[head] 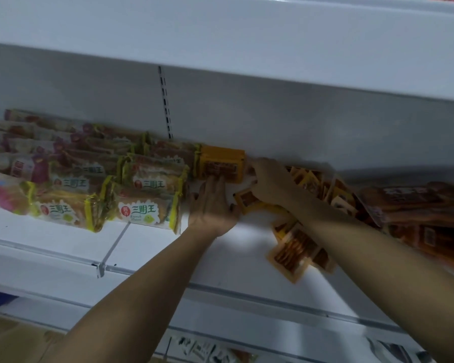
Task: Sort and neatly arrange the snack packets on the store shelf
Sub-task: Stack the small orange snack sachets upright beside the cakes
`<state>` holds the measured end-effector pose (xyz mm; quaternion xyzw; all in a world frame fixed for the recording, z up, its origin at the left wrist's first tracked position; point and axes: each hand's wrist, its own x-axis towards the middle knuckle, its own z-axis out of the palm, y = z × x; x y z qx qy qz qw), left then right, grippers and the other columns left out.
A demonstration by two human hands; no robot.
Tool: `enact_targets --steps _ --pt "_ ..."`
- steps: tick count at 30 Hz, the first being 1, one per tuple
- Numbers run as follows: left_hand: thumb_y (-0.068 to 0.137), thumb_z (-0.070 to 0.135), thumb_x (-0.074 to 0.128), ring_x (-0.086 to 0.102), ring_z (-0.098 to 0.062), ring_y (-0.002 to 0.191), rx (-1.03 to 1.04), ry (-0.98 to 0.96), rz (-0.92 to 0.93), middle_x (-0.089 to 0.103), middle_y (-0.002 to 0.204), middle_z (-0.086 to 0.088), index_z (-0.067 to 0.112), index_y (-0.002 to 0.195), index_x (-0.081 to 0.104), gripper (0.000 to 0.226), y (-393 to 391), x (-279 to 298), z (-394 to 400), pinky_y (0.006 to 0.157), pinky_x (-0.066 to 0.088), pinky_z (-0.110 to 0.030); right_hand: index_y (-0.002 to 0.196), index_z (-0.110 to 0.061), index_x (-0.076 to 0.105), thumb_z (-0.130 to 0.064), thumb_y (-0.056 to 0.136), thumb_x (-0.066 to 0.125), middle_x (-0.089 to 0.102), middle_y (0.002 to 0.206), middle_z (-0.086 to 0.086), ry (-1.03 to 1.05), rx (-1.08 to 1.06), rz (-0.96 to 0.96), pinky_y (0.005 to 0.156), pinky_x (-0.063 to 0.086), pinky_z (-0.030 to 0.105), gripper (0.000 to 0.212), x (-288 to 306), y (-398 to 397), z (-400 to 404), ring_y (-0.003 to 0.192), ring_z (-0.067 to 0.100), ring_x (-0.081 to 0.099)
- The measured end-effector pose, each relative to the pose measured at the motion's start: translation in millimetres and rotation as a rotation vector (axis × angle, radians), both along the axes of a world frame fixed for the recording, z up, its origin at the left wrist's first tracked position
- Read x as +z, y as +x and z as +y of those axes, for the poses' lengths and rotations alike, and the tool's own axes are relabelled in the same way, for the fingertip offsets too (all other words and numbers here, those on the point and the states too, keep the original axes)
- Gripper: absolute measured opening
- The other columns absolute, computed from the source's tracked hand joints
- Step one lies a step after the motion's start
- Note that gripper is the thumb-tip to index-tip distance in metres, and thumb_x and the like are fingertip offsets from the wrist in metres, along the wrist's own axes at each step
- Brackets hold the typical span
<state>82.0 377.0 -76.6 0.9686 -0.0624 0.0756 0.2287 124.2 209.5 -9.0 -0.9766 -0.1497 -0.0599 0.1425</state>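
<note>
While our left hand (212, 203) presses flat, straight fingers against the stacked small yellow plastic snack packets (222, 163), our right hand (269, 179) touches them too, fingers maybe curled; we cannot tell.

The green characters 三明王 stand on the front labels of several yellow-edged snack packets (144, 210) in the left rows; other print is too blurred.

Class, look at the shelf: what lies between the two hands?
In the head view, a yellow packet stack stands between the left hand and right hand, with bare white shelf below it.
</note>
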Motion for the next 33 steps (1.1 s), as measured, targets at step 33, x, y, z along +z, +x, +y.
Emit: enact_targets --steps 33 --pt "0.080 0.016 0.058 0.058 -0.025 0.104 0.058 -0.375 -0.242 0.060 0.119 -0.009 0.011 0.114 0.068 0.035 -44 14 11 0.075 0.041 -0.026 0.095 -0.014 0.070 -0.017 0.086 0.079 0.067 0.084 0.002 0.526 -0.129 -0.039 0.066 0.043 0.029 0.013 -8 -15 -5 0.076 0.018 0.062"
